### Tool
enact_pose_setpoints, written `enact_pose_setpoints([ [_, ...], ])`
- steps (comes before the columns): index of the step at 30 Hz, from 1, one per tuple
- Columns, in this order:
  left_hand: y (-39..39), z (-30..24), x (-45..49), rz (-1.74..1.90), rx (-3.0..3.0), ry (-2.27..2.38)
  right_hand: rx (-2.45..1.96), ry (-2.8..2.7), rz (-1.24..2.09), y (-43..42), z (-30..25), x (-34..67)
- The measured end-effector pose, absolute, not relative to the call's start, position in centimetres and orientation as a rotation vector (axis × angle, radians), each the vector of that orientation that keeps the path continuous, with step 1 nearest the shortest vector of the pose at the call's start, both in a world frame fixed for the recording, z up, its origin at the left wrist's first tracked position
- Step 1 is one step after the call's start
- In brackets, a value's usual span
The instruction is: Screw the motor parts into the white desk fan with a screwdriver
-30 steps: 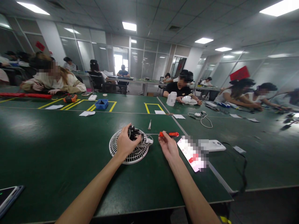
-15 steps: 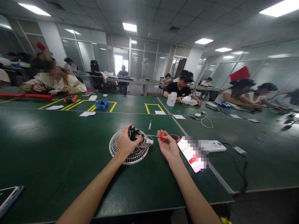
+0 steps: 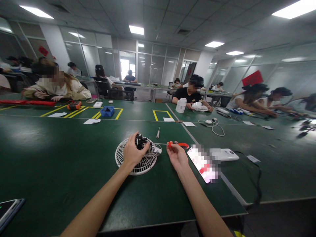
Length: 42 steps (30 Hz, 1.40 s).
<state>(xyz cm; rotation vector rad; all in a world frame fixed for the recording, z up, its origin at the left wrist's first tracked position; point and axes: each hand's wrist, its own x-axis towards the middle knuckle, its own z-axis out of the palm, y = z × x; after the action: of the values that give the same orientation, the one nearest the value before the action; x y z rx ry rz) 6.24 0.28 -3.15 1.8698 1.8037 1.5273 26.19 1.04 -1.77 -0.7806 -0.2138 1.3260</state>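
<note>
A white round fan grille (image 3: 138, 164) lies flat on the green table (image 3: 61, 158). A small black motor unit (image 3: 141, 142) with white wiring sits on top of it. My left hand (image 3: 132, 153) is closed around that motor, holding it on the grille. My right hand (image 3: 177, 155) is just to the right, fingers pinched on a red-handled screwdriver (image 3: 179, 144), whose thin shaft points left toward the motor.
A phone (image 3: 202, 163) and a white device (image 3: 225, 154) lie right of my right hand. A small screwdriver (image 3: 158, 132) lies behind the grille. Another phone (image 3: 8, 210) sits at the front left edge. Several people work at tables behind; a blue bin (image 3: 107, 110) and white cable (image 3: 214, 126) lie farther back.
My right hand has closed on the red screwdriver and turned it slightly; its handle has shifted a little. My left hand stays on the motor.
</note>
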Motion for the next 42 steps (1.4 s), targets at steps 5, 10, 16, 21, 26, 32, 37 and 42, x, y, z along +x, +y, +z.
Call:
enact_pose_setpoints([
  [5, 0.27, -3.00, 6.31, 1.523, 1.842, 1.803, -0.777, -0.249, 1.329, 1.02, -1.80, 26.21],
  [10, 0.32, -3.10, 6.26, 1.523, 1.825, 1.798, -0.865, -0.245, 1.336, 0.92, -1.66, 26.36],
  [16, 0.34, -3.04, 6.18, 1.544, 1.836, 1.792, -0.797, -0.250, 1.290, 1.05, -1.88, 26.50],
  [21, 0.29, -2.95, 6.22, 1.530, 1.830, 1.809, -0.765, -0.262, 1.312, 1.12, -2.09, 26.59],
  [26, 0.17, -2.83, 6.27, 1.522, 1.832, 1.811, -0.763, -0.284, 1.312, 0.81, -1.79, 26.46],
  [32, 0.20, -2.89, 6.23, 1.526, 1.873, 1.808, -0.752, -0.300, 1.317, 0.76, -1.66, 26.44],
  [37, 0.15, -2.85, 6.28, 1.503, 1.871, 1.805, -0.815, -0.301, 1.273, 0.79, -1.93, 26.20],
  [42, 0.09, -2.78, 6.35, 1.512, 1.880, 1.795, -0.902, -0.355, 1.203, 0.92, -2.61, 25.90],
])
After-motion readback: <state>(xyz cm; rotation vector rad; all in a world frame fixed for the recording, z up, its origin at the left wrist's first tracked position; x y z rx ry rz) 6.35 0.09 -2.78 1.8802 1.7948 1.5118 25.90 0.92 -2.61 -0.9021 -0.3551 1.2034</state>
